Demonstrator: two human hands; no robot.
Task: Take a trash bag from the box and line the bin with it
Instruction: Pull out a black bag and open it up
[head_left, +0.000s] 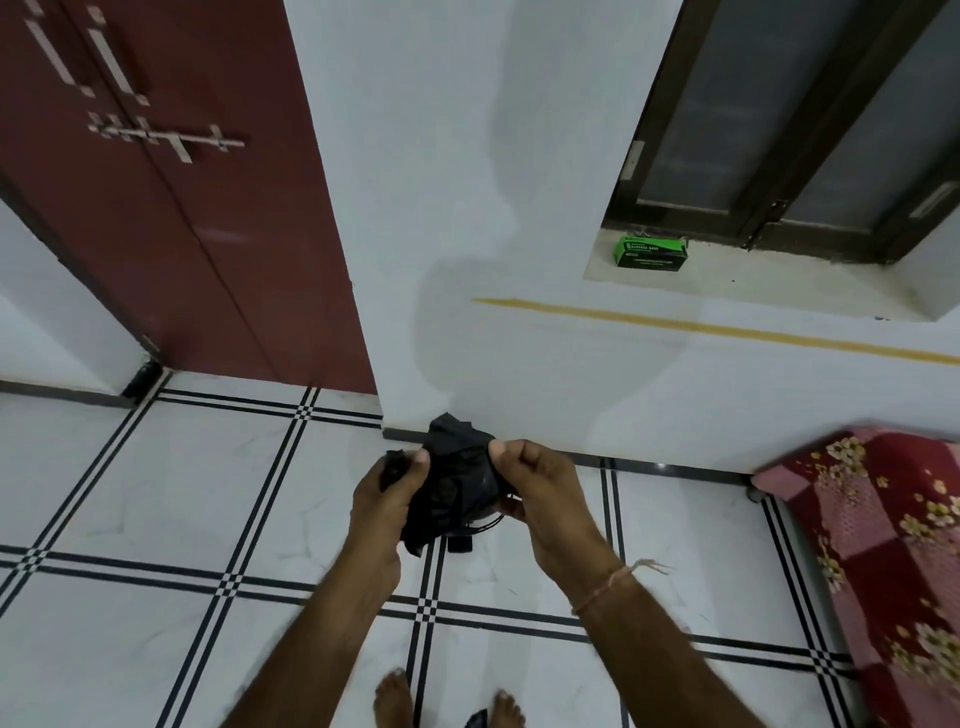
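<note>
A crumpled black trash bag (454, 478) hangs between my hands at the middle of the view, above the tiled floor. My left hand (387, 491) pinches its left edge between thumb and fingers. Its right edge is gripped by my right hand (535, 488). A green box of garbage bags (649, 252) stands on the window ledge, far up and to the right of my hands. Below the bag a dark round rim with a pedal (483, 525) shows on the floor, mostly hidden by the bag and my hands; it may be the bin.
A white wall (467, 208) rises straight ahead, with a dark red double door (171, 218) to its left and a dark-framed window (800, 130) above the ledge. A red flowered bedspread (883, 545) fills the right edge. My bare feet (395, 696) stand on white tiles.
</note>
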